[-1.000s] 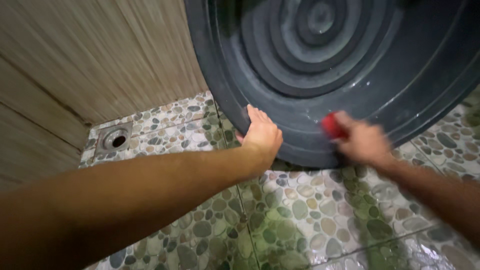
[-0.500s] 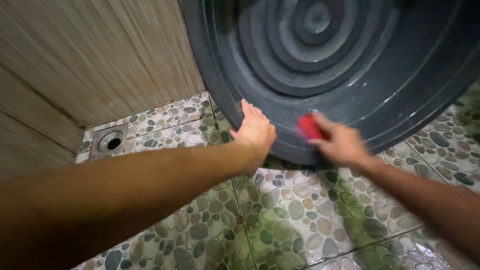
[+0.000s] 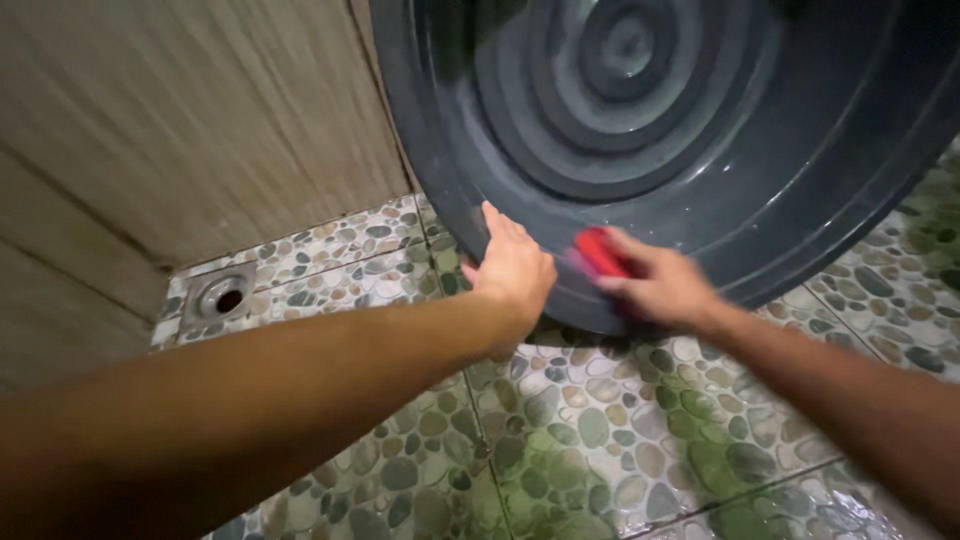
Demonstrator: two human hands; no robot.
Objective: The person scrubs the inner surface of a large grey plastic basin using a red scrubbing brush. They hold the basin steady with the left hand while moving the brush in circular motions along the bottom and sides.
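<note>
Sliding leftward, my right hand (image 3: 660, 285) grips the red scrubber (image 3: 600, 250) nearer my left hand (image 3: 515, 270), which clasps the tub's rim (image 3: 450, 190).

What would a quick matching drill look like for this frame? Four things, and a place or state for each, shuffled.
Things:
1. left hand
2. right hand
3. floor drain
4. dark round tub

Places or states:
A. set in the pebble floor by the wall, left of both hands
B. tipped on its side, ringed bottom facing the camera
C. gripping the tub's rim
D. holding a red scrubber against the tub's inner wall

Pairs: 1-C, 2-D, 3-A, 4-B
</note>
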